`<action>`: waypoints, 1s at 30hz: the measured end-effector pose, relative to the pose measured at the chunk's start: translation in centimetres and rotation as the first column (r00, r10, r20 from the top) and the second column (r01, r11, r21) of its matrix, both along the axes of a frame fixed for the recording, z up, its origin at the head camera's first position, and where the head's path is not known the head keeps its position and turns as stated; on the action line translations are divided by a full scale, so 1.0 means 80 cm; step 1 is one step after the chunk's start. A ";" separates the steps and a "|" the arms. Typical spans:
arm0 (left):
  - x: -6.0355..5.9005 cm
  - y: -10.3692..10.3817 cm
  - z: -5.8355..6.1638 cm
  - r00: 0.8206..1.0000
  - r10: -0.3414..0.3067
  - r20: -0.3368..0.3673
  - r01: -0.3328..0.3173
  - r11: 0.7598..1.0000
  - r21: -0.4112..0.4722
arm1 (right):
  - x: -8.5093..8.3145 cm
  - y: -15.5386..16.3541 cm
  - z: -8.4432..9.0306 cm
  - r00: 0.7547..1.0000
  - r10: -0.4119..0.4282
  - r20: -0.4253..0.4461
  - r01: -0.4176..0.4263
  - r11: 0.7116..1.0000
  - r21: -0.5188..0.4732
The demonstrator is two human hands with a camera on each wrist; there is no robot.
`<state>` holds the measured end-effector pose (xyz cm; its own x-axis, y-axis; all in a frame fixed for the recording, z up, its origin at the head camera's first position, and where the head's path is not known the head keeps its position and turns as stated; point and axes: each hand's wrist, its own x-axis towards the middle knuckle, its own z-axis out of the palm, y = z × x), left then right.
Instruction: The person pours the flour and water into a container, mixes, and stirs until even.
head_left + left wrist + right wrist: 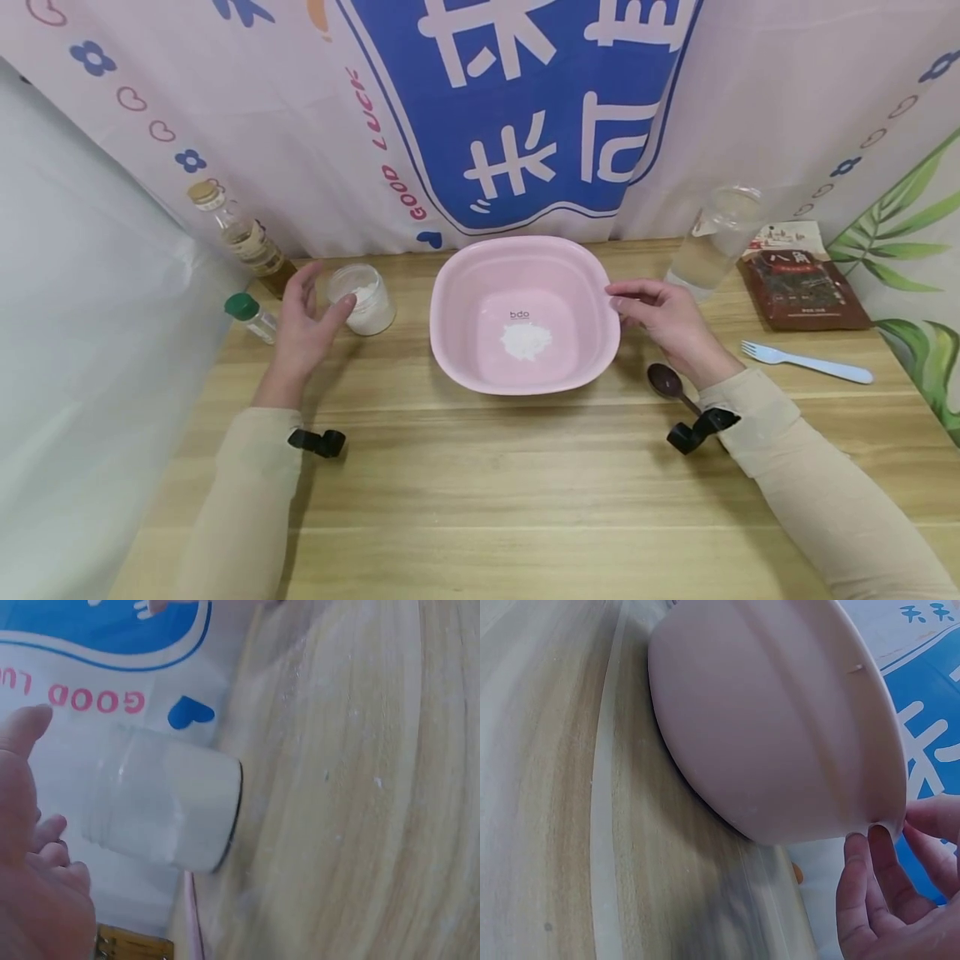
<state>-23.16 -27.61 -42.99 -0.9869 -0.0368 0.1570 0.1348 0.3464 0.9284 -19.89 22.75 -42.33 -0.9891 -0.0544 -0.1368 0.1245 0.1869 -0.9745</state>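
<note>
A pink basin (525, 387) stands at the middle of the table with a small heap of white powder (525, 341) on its floor. My right hand (667, 321) pinches the basin's right rim; in the right wrist view its fingers (889, 877) curl under the lip, thumb side against the edge. To the left, a clear jar (367, 304) part-filled with white powder stands without a lid. Beside that jar my left hand (303, 325) hovers with fingers spread, holding nothing. The left wrist view shows a gap between hand and jar (165, 799).
Left of the jar stand a corked oil bottle (255, 246) and a green-capped shaker (251, 315). On the right are a clear pitcher of water (708, 246), a brown spice packet (806, 287), a pale blue fork (810, 362) and a dark spoon (666, 382). A printed curtain hangs behind.
</note>
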 end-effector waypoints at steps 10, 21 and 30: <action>0.010 0.030 0.023 0.990 -0.096 -0.100 0.095 0.995 -0.017 | 0.001 0.005 0.000 0.999 0.012 -0.035 -0.012 1.000 -0.005; 0.018 0.063 0.032 0.977 -0.198 -0.076 0.190 0.977 -0.102 | 0.004 0.009 0.005 0.996 -0.001 -0.084 0.006 0.999 0.051; 0.020 0.083 0.023 0.960 -0.270 -0.070 0.254 0.951 -0.176 | 0.006 0.017 0.006 0.992 -0.018 -0.122 0.021 1.000 0.021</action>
